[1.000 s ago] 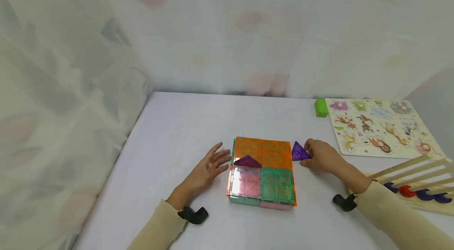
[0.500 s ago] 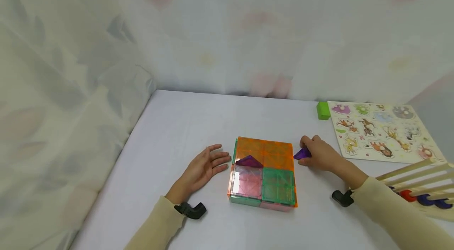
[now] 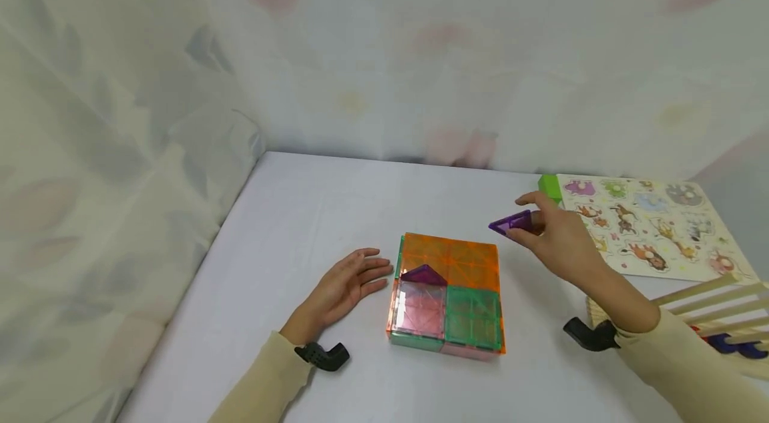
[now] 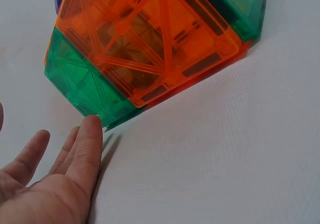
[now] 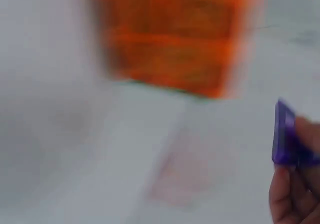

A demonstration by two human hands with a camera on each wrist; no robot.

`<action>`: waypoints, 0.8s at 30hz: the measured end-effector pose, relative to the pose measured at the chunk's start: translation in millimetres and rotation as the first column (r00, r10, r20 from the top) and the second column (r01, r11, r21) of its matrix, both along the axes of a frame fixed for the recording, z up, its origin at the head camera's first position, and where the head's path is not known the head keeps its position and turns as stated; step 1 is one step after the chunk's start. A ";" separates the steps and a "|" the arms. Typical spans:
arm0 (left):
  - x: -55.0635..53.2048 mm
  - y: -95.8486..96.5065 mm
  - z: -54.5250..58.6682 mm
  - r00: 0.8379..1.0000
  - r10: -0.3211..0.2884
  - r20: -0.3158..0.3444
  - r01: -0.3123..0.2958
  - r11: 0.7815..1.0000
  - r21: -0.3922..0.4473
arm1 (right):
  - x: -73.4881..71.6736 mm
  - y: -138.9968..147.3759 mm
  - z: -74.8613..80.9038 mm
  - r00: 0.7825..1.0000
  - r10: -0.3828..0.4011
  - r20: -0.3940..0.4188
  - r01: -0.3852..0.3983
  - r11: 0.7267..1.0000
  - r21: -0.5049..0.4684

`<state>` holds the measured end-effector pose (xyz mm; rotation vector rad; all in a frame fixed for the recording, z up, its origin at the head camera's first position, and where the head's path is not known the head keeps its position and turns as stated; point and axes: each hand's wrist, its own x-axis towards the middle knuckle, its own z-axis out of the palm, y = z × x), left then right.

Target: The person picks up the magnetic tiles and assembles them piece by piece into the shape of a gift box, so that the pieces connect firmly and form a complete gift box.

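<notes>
My right hand [image 3: 565, 243] pinches a purple triangular magnetic tile [image 3: 509, 223] between thumb and fingers, raised above the table beyond the structure's right side. In the right wrist view the same purple tile [image 5: 285, 136] shows at the right edge, partly covered by the thumb. A low boxy structure of see-through magnetic tiles [image 3: 474, 263] stands mid-table, with orange, green and pink squares. Another purple triangle [image 3: 424, 274] stands upright on it. My left hand [image 3: 345, 286] lies beside its left side, fingers extended; in the left wrist view a fingertip is right at a green tile [image 4: 82, 82].
At the back right lies a wooden animal puzzle board [image 3: 649, 229], with a green block [image 3: 549, 187] at its left corner. A wooden rack with slanted pegs [image 3: 715, 306] and coloured rings sits at the right, partly behind the right arm. Curtains hang behind the table.
My right hand has picked the purple triangle up off the table beside the structure and lifted it up and away. The left hand has barely moved.
</notes>
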<state>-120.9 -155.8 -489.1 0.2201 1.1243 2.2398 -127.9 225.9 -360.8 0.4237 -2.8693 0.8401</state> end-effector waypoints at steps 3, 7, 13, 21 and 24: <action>-0.3 1.3 0.8 1.000 -0.012 -0.012 0.012 1.000 0.000 | 13.0 -10.8 23.5 0.985 0.084 -0.151 -0.087 0.996 -0.017; -0.2 2.1 2.0 1.000 -0.017 -0.022 0.017 1.000 0.006 | 27.9 -27.1 29.5 0.968 0.207 -0.142 -0.206 0.978 0.017; -0.2 2.3 3.7 1.000 -0.016 -0.016 0.016 1.000 0.011 | 37.2 -42.0 16.8 0.968 0.250 0.016 -0.250 0.968 0.013; 1.4 2.5 4.4 1.000 0.001 -0.006 -0.001 1.000 -0.008 | 38.1 -49.1 5.9 0.960 0.276 0.048 -0.279 0.958 0.071; 1.6 3.1 4.6 1.000 0.007 -0.002 -0.007 1.000 -0.008 | 39.6 -50.7 1.4 0.960 0.275 0.046 -0.279 0.955 0.104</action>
